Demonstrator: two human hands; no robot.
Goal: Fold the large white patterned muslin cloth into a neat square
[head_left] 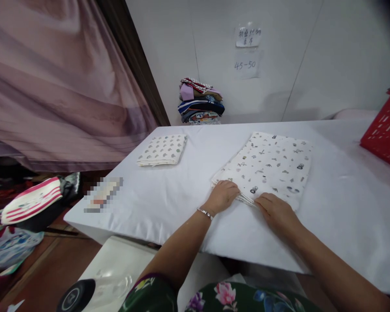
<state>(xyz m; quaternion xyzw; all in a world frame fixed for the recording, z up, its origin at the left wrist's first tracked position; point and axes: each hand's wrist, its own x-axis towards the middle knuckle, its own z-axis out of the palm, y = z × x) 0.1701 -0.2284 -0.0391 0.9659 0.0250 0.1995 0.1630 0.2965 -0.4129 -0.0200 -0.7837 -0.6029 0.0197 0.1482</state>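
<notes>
A folded white cloth (pixel 273 162) with small grey and black motifs lies on the white-covered table in front of me. My left hand (pixel 223 195), with a silver bracelet at the wrist, is closed on the cloth's near left corner. Along the same near edge, my right hand (pixel 274 210) pinches the cloth between thumb and fingers. Several stacked layers show at the edge between the two hands. The fingertips under the fabric are hidden. Farther left sits a smaller folded cloth (pixel 164 149) with rows of grey-green motifs, apart from both hands.
The table (pixel 143 208) reaches to the wall, where two paper notes (pixel 247 64) hang. A pile of folded clothes (pixel 201 102) stands beyond the far edge. A red plastic basket (pixel 385 130) is at the right. A pink curtain (pixel 58 78) hangs at the left; a white stool (pixel 120 260) stands below.
</notes>
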